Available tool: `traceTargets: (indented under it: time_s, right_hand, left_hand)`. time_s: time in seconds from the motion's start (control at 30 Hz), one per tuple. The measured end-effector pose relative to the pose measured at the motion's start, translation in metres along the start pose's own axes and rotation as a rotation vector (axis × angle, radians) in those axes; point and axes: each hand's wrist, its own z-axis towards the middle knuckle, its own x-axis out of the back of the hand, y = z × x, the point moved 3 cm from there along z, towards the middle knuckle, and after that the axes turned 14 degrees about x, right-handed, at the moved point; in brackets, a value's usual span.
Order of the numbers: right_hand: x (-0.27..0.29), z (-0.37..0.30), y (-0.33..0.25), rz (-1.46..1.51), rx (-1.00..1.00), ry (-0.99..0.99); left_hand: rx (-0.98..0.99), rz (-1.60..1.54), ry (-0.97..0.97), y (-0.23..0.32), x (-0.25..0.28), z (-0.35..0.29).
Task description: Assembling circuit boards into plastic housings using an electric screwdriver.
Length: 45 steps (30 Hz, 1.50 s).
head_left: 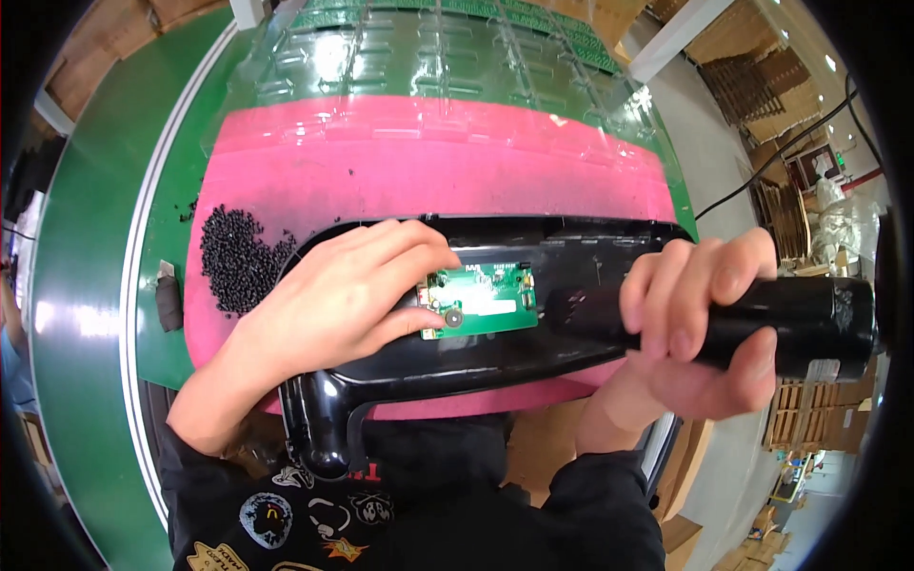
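A green circuit board [490, 309] lies inside a long, shiny black plastic housing [457, 366]. My left hand [347, 290] reaches over the housing's left end, thumb and fingers closed around the left end of the board. A small round dark part sits on the board beside my thumb. In my right hand [700, 305] is a thick black cylindrical power screwdriver [809, 328], fingers wrapped round its body. It is held over the right part of the housing, its front end toward the board; that end is blurred, so its tip cannot be made out.
A heap of small black screws [233, 257] lies left of the housing on the pink mat [438, 176]. Clear plastic trays [419, 67] cover the far side, with green boards at the back. A dark roll [168, 303] rests on the green table at the left. Cardboard boxes stand around.
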Motion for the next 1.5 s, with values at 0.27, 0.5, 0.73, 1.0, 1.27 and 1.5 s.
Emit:
traceTargets:
  time_s: [0.27,0.5,0.73,1.0,1.27,1.5]
  right_hand:
    - [0.021,-0.02,0.014,-0.076,-0.109,0.057]
    - [0.016,-0.018,0.021,-0.083,-0.176,0.057]
    - [0.011,-0.03,0.03,-0.023,-0.22,0.098]
    - [0.008,-0.029,0.027,-0.112,-0.231,0.044]
    - [0.054,0.001,0.03,0.108,-0.504,0.632]
    - [0.053,0.004,-0.006,0.077,-0.36,0.724]
  left_hand:
    - [0.052,0.069,-0.166,-0.002,-0.009,-0.005]
    - [0.051,0.062,-0.174,0.001,-0.006,-0.003]
    - [0.034,0.124,-0.199,0.003,-0.003,-0.004]
    - [0.004,0.155,-0.19,0.016,0.0,-0.007]
    - [-0.032,0.083,0.19,0.024,0.02,-0.006]
    - [0.207,0.331,0.163,0.0,0.023,-0.009]
